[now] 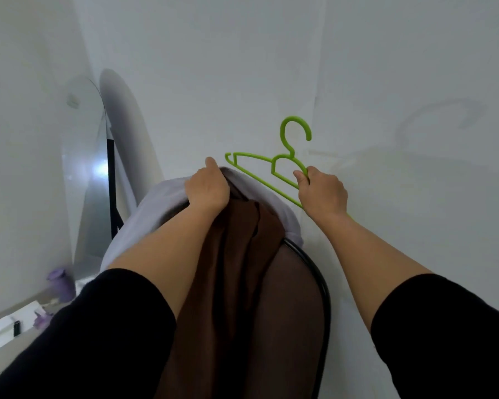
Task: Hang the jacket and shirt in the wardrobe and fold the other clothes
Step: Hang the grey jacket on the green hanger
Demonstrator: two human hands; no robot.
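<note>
A pale lilac garment (162,203) and brown garment (242,240) are lying draped over a black-framed chair (317,272); the left hand (208,188) is gripping the lilac fabric, while just beside it the right hand (321,188) is clutching a green hanger (283,165).

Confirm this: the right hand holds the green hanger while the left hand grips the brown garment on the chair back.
Not quite. In the head view the left hand grips the pale lilac garment, not the brown garment beside it. The right hand does hold the green hanger.
</note>
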